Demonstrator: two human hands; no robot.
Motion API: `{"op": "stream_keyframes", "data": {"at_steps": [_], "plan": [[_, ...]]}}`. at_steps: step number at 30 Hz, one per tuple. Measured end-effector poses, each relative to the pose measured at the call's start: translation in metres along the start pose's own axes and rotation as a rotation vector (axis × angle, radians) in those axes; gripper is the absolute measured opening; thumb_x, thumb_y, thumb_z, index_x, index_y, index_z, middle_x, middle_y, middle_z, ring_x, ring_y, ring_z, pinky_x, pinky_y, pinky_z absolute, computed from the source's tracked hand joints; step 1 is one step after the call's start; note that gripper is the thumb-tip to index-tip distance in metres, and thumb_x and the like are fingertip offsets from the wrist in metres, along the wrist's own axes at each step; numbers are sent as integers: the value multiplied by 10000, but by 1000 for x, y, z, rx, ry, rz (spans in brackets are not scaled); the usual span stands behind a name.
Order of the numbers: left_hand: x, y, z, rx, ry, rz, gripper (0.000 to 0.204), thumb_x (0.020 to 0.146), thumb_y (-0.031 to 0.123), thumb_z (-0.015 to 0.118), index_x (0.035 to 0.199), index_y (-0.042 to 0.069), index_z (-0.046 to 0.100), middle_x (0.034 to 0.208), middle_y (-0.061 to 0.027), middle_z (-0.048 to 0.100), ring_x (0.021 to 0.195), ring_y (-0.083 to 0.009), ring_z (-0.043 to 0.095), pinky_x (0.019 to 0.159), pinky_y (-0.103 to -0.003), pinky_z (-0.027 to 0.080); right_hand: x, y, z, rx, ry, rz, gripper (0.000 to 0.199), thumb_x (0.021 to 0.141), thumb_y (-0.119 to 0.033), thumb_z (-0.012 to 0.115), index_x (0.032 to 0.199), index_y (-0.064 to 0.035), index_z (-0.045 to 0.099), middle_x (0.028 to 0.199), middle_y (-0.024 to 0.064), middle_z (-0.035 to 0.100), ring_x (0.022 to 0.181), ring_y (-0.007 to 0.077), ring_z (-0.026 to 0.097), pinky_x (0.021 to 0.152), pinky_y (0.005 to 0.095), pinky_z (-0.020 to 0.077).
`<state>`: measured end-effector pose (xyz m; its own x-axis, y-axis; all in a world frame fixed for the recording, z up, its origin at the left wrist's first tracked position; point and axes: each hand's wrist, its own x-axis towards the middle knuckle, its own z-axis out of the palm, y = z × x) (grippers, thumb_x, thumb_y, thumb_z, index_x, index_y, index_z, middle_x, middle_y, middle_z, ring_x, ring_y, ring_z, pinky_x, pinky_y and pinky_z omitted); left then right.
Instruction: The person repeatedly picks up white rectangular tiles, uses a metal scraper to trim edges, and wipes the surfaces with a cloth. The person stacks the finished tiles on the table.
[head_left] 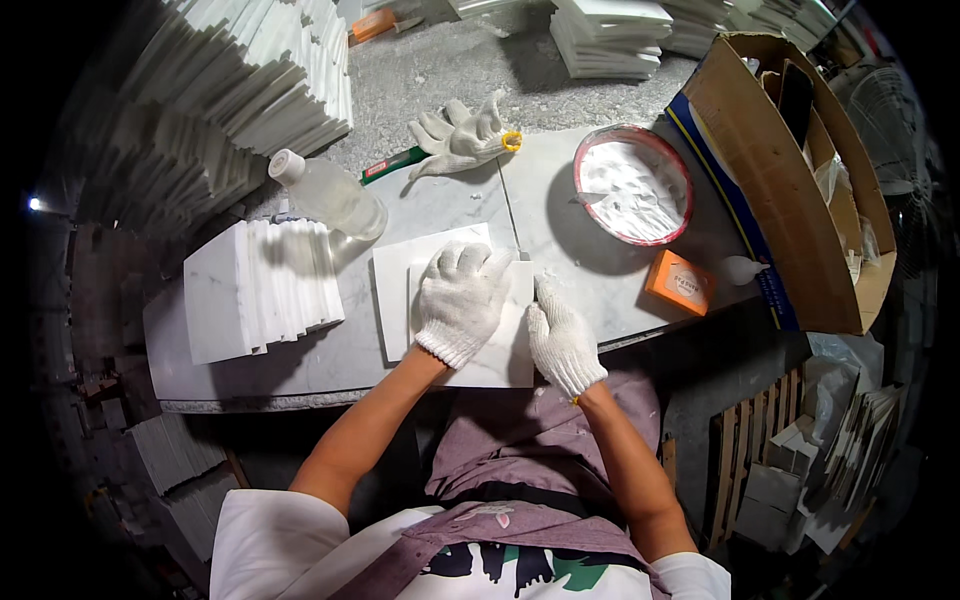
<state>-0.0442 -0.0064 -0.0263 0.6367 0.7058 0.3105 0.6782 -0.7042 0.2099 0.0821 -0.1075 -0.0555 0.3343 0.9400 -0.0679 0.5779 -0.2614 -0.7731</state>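
Note:
My left hand [464, 298], in a white knit glove, lies with fingers stretched over a white marble tile [512, 350]. Beneath that tile, a second white tile [393, 300] sticks out to the left and at the far side. My right hand [563, 342], also gloved, is closed beside the upper tile's right edge. Something dark shows at its fingertips, but the hand hides most of it. A small grey metal tip [523, 256] sits by the tile's far right corner; I cannot tell whether it belongs to what the right hand holds.
A bucket of white paste [635, 185] stands right of the tiles, near an orange box [680, 283] and a large cardboard box [770, 170]. Leftward are a clear bottle [335, 198] and a tile stack [265, 290]. A loose glove [460, 138] lies across a green handle [393, 165].

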Motion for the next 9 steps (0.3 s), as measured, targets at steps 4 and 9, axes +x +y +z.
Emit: {"op": "stream_keyframes", "data": {"at_steps": [4, 9], "plan": [[0, 2, 1, -24, -4, -26, 261, 808, 249, 653, 1054, 169, 687, 1019, -52, 586, 988, -280, 535, 880, -430, 437, 0, 2, 1, 12, 38, -9, 527, 931, -222, 487, 1437, -93, 416, 1043, 265, 647, 869, 434, 638, 791, 490, 494], [-7, -6, 11, -25, -17, -56, 326, 812, 303, 664, 1110, 171, 685, 1080, -55, 602, 1039, -282, 542, 935, -425, 427, -5, -1, -11, 586, -132, 387, 562, 954, -298, 510, 1471, -126, 375, 1129, 242, 663, 896, 301, 696, 804, 437, 524]]}}
